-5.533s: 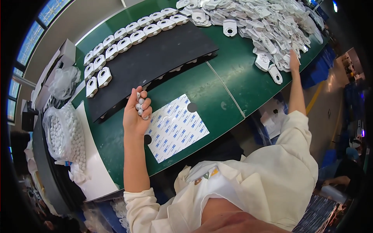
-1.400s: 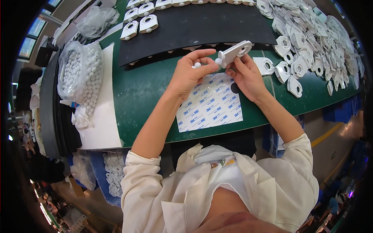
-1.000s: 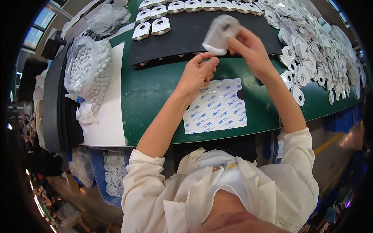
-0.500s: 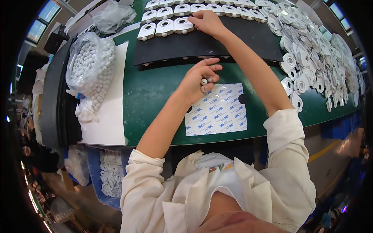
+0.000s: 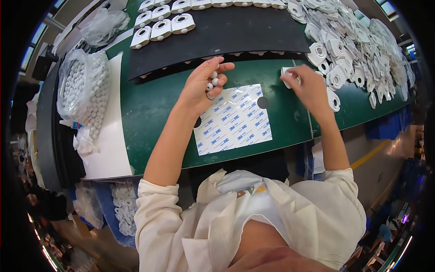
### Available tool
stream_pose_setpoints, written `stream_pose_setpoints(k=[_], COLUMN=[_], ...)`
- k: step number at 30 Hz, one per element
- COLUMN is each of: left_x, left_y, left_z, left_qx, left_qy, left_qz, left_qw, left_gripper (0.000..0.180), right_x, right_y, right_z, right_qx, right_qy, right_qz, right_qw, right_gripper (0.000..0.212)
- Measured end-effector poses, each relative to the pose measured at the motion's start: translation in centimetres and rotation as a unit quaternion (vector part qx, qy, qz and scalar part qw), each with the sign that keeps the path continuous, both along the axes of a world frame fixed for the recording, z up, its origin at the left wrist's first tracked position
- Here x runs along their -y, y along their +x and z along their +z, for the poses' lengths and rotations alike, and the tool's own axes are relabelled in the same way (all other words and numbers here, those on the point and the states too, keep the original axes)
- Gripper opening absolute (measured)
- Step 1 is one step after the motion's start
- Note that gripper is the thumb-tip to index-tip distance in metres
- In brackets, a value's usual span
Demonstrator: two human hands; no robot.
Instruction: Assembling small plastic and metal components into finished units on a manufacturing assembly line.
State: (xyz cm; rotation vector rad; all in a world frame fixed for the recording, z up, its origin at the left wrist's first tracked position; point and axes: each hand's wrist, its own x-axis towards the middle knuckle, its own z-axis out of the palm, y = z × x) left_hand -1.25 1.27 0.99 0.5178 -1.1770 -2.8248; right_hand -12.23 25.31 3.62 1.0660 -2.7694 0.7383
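Several small white balls (image 5: 215, 82) rest in the curled fingers of my left hand (image 5: 199, 86), which is raised above the upper left corner of a white sheet printed in blue (image 5: 233, 119). My right hand (image 5: 312, 88) is closed, with thumb and fingertips at a white plate-like part (image 5: 286, 77) beside the loose pile. Part of that piece is hidden by the fingers. At the far left, rows of white parts with round holes (image 5: 161, 30), each with a ball at its front edge, line a black board (image 5: 235, 34).
A loose heap of white ring-shaped parts (image 5: 337, 50) covers the right side of the green table (image 5: 154, 113). To the left, a clear bag of white balls (image 5: 86, 75) lies on white board (image 5: 111, 154). Below the table edge stands a blue bin (image 5: 106, 204) of white pieces.
My right hand has left the rows on the black board and come right and nearer, to a white part by the heap. My left hand keeps its balls; the whole view has shifted.
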Motion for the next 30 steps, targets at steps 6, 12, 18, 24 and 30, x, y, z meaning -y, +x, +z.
stream_pose_setpoints(k=[6, 12, 18, 24, 30], left_x=[0.0, 0.0, -0.1, -0.2, -0.2], left_y=[-0.1, 0.0, 0.0, -0.1, 0.0], left_z=[0.1, 0.0, 0.1, 0.1, 0.2], left_qx=[0.025, -0.011, -0.045, -0.053, -0.033], left_qy=[0.002, 0.016, 0.009, -0.011, -0.028], left_qz=[0.013, -0.006, -0.004, 0.004, 0.010], left_qw=[1.000, 1.000, 0.999, 0.999, 0.999], left_gripper=[0.032, 0.036, 0.034, 0.032, 0.029], right_x=[-1.7, -2.8, -2.1, -1.5, 0.4], right_y=[2.7, 2.4, 1.4, 0.3, 1.2], right_z=[-1.3, -1.3, 0.7, 2.2, 4.5], right_qx=[-0.009, 0.014, 0.067, 0.076, 0.117], right_qy=[-0.046, -0.082, 0.018, 0.091, 0.136], right_qz=[0.073, 0.070, 0.003, 0.091, 0.125], right_qw=[0.996, 0.994, 0.998, 0.989, 0.976], right_gripper=[0.018, 0.016, 0.040, 0.054, 0.030])
